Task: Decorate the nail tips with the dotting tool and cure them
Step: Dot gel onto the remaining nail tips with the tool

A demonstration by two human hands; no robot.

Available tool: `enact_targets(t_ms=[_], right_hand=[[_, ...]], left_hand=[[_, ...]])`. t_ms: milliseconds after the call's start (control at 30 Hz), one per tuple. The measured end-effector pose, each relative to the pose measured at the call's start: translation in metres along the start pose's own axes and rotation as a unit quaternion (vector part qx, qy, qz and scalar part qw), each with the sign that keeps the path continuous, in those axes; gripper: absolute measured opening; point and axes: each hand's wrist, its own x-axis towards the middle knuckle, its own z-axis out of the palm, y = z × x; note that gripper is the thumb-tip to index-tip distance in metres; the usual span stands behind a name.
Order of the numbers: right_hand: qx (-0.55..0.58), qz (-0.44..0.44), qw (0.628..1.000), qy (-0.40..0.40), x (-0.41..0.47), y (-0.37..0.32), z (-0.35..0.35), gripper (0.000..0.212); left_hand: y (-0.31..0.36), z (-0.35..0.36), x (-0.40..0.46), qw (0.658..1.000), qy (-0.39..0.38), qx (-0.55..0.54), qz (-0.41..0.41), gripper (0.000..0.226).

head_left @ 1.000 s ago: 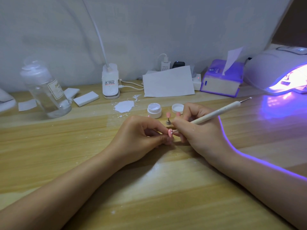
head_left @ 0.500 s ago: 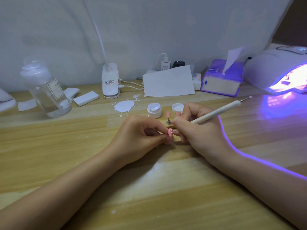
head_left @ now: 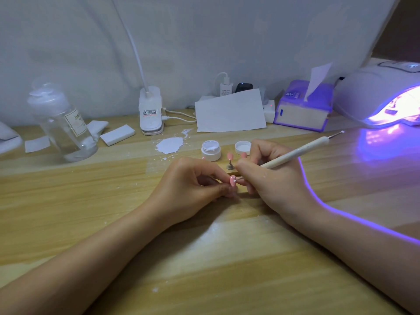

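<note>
My left hand [head_left: 193,180] pinches a pink nail tip [head_left: 233,181] that carries small white dots, holding it at the table's middle. My right hand [head_left: 272,178] grips a white dotting tool [head_left: 295,153] like a pen; its lower tip touches the top of the pink nail tip. Just behind my fingers a second pink nail tip [head_left: 230,156] stands on a small metal stand. An open white gel jar [head_left: 211,150] and its lid [head_left: 242,147] sit behind that. The curing lamp [head_left: 381,94] glows violet at the far right.
A clear bottle [head_left: 63,123] stands at the left with white pads [head_left: 117,134] beside it. A white paint smear [head_left: 170,144], a clip lamp base [head_left: 151,114], a sheet of paper [head_left: 229,112] and a tissue box [head_left: 303,109] line the back of the wooden table [head_left: 204,258].
Both hands stay almost still; the dotting tool's tip shifts only slightly on the pink nail tip.
</note>
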Motion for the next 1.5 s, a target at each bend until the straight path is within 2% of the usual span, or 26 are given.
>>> enact_targets(t_ms=[567,833,1100,1500], right_hand=[[-0.002,0.004,1.000,-0.001,-0.0008,-0.0020,0.0006,0.041],[0.021,0.034,0.998,0.040,0.0015,-0.0028,-0.0003,0.036],[-0.031,0.006,0.999,0.027,0.0009,-0.0018,-0.0006,0.039],[-0.012,0.002,1.000,-0.013,0.0011,-0.0005,-0.0012,0.039]], left_hand=[[0.0017,0.0004,0.0001,1.000,0.009,-0.001,-0.005,0.018],[0.0003,0.0002,0.0001,1.000,0.004,0.002,-0.006,0.017],[-0.0004,0.0005,0.0006,1.000,0.008,-0.003,-0.012,0.021],[0.0010,0.0004,-0.0001,1.000,0.003,-0.010,-0.003,0.019]])
